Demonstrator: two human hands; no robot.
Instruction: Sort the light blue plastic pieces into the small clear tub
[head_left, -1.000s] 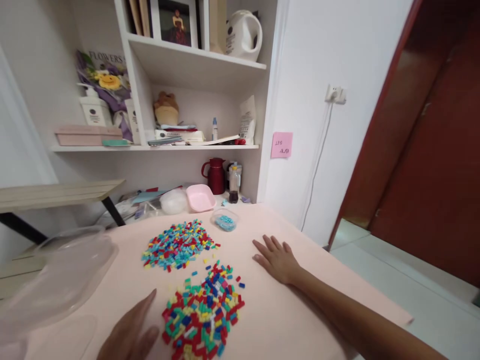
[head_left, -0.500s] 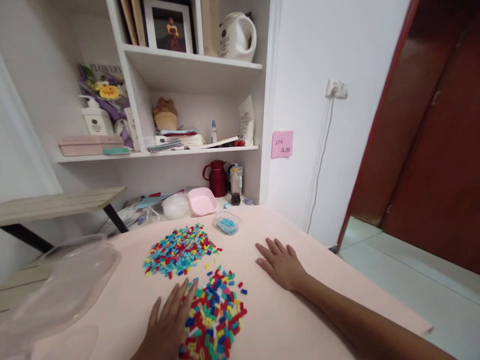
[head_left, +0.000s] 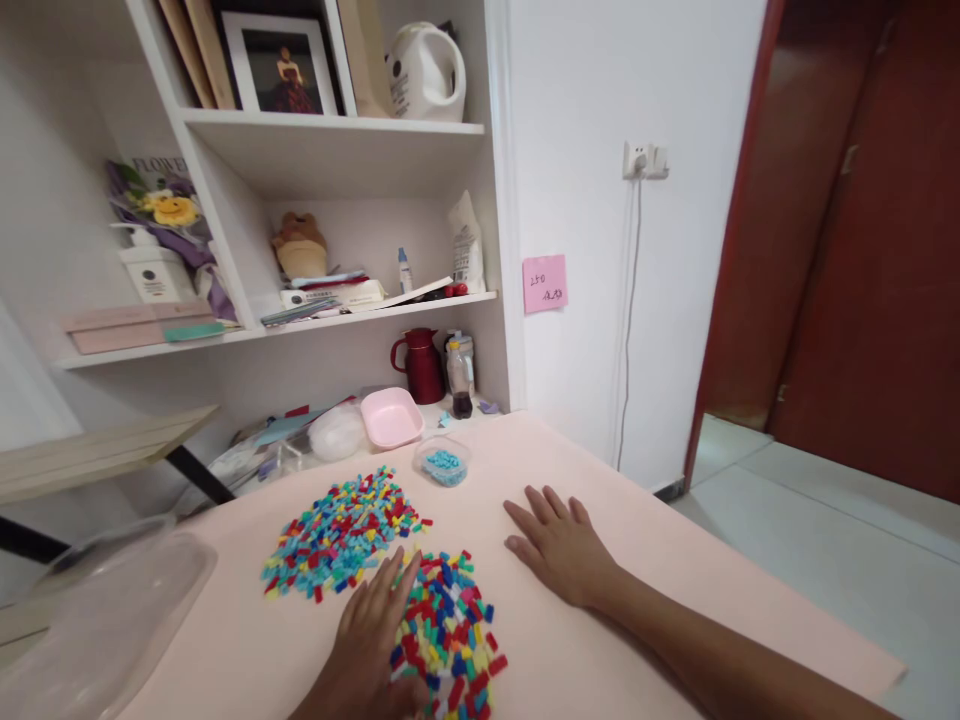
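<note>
Lying on the pink table (head_left: 577, 660), two piles of small mixed bricks can be seen: the near pile (head_left: 450, 630) and, beyond it to the left, the far pile (head_left: 330, 545). The left hand (head_left: 367, 625) is placed over the left side of the near pile, with its fingers stretched forward and kept rather narrow. Whether any brick is held under its thumb or palm cannot be told. The right hand (head_left: 566, 555) is laid palm down to the right of both piles, its fingers spread wide, and nothing is seen to be held by it. The tub (head_left: 442, 462) of blue bricks is stood near the far pile, just in front of the pink dish (head_left: 392, 418).

Only a narrow gap is left between the piles, so the two could be mixed if the left hand were pushed forward. Loose bricks at the right edge of the near pile could be scattered by a wide sideways sweep. No lid is seen on the tub; if it were knocked by reaching fingers, its bricks could be spilled into the far pile.
</note>
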